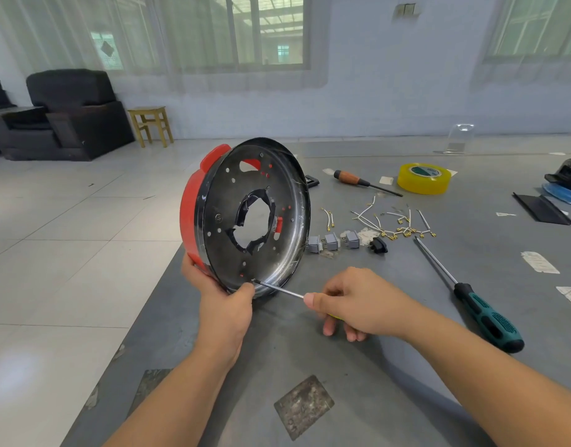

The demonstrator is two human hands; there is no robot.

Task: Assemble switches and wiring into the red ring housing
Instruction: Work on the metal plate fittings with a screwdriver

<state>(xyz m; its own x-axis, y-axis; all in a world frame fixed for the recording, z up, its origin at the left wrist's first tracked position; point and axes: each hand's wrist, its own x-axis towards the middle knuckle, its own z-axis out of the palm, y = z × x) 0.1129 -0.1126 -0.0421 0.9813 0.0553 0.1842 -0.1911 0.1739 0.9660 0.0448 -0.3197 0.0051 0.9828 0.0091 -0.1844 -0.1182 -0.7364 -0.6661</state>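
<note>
The red ring housing stands on edge at the table's left side, its black metal base plate with a ragged centre hole facing me. My left hand grips its lower rim. My right hand holds a thin screwdriver, whose tip touches the plate's bottom edge by my left thumb. Three grey switches and one black switch lie on the table to the right. Several white wires with brass terminals are scattered just behind them.
A green-and-black screwdriver lies at the right. Farther back are a wooden-handled screwdriver and a yellow tape roll. Black and blue parts sit at the far right edge. The grey table drops off to tiled floor on the left.
</note>
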